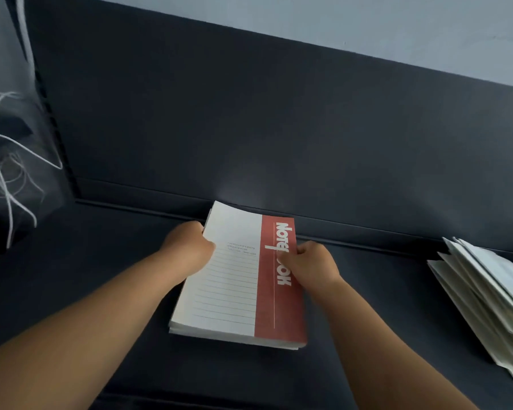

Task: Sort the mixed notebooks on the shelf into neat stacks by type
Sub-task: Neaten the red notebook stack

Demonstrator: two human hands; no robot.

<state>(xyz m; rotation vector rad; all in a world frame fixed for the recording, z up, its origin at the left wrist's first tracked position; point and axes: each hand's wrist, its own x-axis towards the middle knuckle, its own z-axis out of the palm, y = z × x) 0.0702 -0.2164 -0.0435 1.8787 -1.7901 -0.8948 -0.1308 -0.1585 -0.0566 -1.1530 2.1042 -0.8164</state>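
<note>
The grip of the left hand (190, 247) was closed on the left edge of the stack of notebooks (231, 294), near its far corner, knuckles up and fingertips hidden by the edge. The right hand (311, 264) held the opposite edge in a narrow grip, its thumb pressed on the red band of the top cover, across the white word printed there. Both forearms reached forward from the bottom of the view and converged on the stack.

The stack lay on the dark shelf (101, 276), its far end just beside the back panel (249, 128); whether they touched could not be told. Its top cover was white with ruled lines on the left and red on the right. Well apart to the right, a loose pile (486, 300) of pale notebooks lay fanned and uneven on the same shelf, running out of view. White cords (6, 161) hung at the far left.
</note>
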